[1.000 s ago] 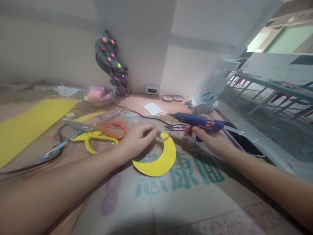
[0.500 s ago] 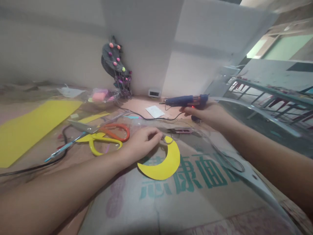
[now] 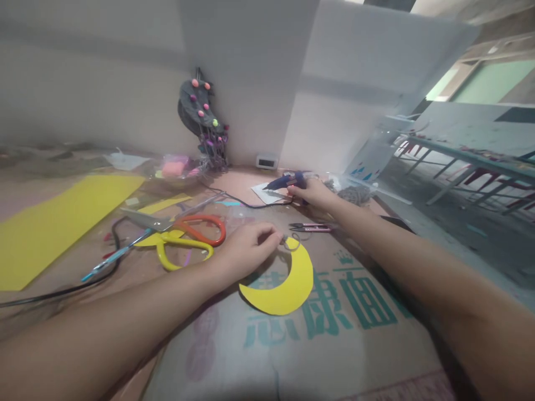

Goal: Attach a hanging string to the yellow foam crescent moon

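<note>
Left hand (image 3: pixel 246 248) pinching something small, too blurred to identify, at upper tip of yellow crescent (image 3: pixel 288 281) lying on printed cardboard (image 3: pixel 359 345). Right hand (image 3: pixel 311 192) closed around glue gun (image 3: pixel 286 181), nozzle over white paper (image 3: pixel 263 193), body mostly hidden by fingers.

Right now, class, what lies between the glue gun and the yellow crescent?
In the head view, small pink snips lie between the glue gun and the crescent.

Left hand (image 3: pixel 246 248) pinching; right hand (image 3: pixel 311 192) outstretched, gripping
</note>
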Demonstrator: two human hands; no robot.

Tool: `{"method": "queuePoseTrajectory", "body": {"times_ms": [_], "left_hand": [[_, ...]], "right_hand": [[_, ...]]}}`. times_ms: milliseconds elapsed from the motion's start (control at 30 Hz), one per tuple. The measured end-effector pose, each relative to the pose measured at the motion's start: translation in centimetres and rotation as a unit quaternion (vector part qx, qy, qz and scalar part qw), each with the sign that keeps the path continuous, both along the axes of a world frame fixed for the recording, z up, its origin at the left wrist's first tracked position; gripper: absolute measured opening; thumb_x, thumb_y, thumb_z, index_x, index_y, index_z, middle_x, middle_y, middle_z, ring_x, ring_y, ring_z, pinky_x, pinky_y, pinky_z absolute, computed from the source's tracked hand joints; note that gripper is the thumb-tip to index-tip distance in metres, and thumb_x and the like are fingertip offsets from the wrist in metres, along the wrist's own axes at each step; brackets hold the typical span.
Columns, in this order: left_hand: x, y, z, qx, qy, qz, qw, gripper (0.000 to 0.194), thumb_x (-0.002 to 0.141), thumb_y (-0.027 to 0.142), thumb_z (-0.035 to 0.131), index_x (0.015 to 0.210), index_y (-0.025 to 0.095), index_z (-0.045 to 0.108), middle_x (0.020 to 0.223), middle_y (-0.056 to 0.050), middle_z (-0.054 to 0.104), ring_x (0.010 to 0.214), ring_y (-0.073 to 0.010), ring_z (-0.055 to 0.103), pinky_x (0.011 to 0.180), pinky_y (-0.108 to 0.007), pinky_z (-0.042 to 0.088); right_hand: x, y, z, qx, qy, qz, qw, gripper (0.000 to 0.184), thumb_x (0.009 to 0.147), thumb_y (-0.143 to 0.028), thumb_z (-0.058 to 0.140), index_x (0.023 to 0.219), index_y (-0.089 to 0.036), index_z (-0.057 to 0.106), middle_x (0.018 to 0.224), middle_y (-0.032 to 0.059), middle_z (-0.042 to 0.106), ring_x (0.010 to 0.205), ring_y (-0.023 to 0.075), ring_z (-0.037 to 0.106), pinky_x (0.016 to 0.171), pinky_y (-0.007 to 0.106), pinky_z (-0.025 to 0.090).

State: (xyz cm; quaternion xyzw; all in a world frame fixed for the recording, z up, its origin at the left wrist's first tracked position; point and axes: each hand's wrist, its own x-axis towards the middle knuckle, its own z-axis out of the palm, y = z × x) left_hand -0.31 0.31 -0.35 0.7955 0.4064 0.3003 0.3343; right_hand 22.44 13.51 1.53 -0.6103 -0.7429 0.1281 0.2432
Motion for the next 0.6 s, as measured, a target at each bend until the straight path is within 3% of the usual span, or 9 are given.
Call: {"method": "queuePoseTrajectory", "body": {"times_ms": [133, 200, 267, 300, 400, 500, 600], "left_hand": [[-0.1, -0.1, 0.0, 0.007, 0.002, -0.001, 1.000, 0.035, 0.095, 0.040, 0.041, 0.078, 0.017, 0.061, 0.077, 0.000, 0.064, 0.077, -0.0174, 0.059, 0.064, -0.027, 0.038], [-0.1, -0.1, 0.0, 0.013, 0.001, 0.001, 1.000, 0.036, 0.095, 0.041, 0.041, 0.077, 0.017, 0.061, 0.077, 0.000, 0.064, 0.078, -0.0179, 0.059, 0.065, -0.027, 0.039], [0.0, -0.1, 0.0, 0.018, 0.004, 0.002, 1.000, 0.036, 0.094, 0.040, 0.041, 0.076, 0.017, 0.061, 0.077, -0.001, 0.065, 0.077, -0.0179, 0.059, 0.064, -0.027, 0.039], [0.0, 0.0, 0.1, 0.020, 0.007, 0.003, 1.000, 0.035, 0.094, 0.040, 0.042, 0.076, 0.017, 0.061, 0.077, -0.001, 0.065, 0.076, -0.0178, 0.059, 0.064, -0.027, 0.039], [0.0, 0.0, 0.3, 0.017, 0.017, 0.003, 1.000, 0.035, 0.095, 0.037, 0.041, 0.077, 0.017, 0.064, 0.078, -0.001, 0.067, 0.075, -0.0172, 0.059, 0.065, -0.027, 0.040], [0.0, 0.0, 0.4, 0.022, 0.023, -0.006, 0.999, 0.035, 0.095, 0.038, 0.041, 0.078, 0.017, 0.064, 0.079, -0.001, 0.067, 0.076, -0.0170, 0.059, 0.067, -0.027, 0.041], [-0.1, 0.0, 0.4, 0.021, 0.021, -0.007, 1.000, 0.035, 0.095, 0.039, 0.041, 0.078, 0.017, 0.063, 0.079, -0.001, 0.066, 0.076, -0.0168, 0.059, 0.067, -0.027, 0.041]], "right_hand": [[0.8, -2.7, 0.8, 0.027, -0.031, 0.013, 0.999, 0.036, 0.085, -0.042, 0.063, 0.107, -0.013, 0.068, 0.104, 0.0146, 0.072, 0.099, 0.0285, 0.064, 0.089, 0.039, 0.046], [1.1, -5.0, 1.2, 0.095, -0.081, 0.032, 0.992, 0.039, 0.084, -0.038, 0.065, 0.114, -0.013, 0.066, 0.120, 0.0181, 0.066, 0.115, 0.0335, 0.057, 0.099, 0.047, 0.040], [1.1, -7.8, 1.3, 0.163, -0.099, 0.089, 0.978, 0.041, 0.085, -0.034, 0.064, 0.122, -0.015, 0.062, 0.134, 0.0175, 0.058, 0.126, 0.0343, 0.049, 0.106, 0.052, 0.034], [1.0, -9.3, 1.2, 0.164, -0.068, 0.118, 0.977, 0.040, 0.087, -0.034, 0.062, 0.123, -0.017, 0.061, 0.132, 0.0153, 0.059, 0.124, 0.0320, 0.051, 0.105, 0.050, 0.037], [0.3, -13.0, 0.4, 0.029, 0.059, 0.160, 0.985, 0.046, 0.090, -0.035, 0.058, 0.133, -0.022, 0.051, 0.118, 0.0103, 0.065, 0.090, 0.0210, 0.063, 0.081, 0.038, 0.052], [-0.2, -14.9, -0.6, -0.080, 0.186, 0.247, 0.948, 0.058, 0.092, -0.030, 0.054, 0.145, -0.029, 0.031, 0.137, 0.0093, 0.053, 0.067, 0.0100, 0.056, 0.061, 0.027, 0.051], [-0.5, -15.2, -1.2, -0.125, 0.225, 0.269, 0.928, 0.060, 0.093, -0.027, 0.051, 0.147, -0.027, 0.028, 0.119, 0.0074, 0.061, 0.066, 0.0097, 0.055, 0.058, 0.025, 0.049]]}}
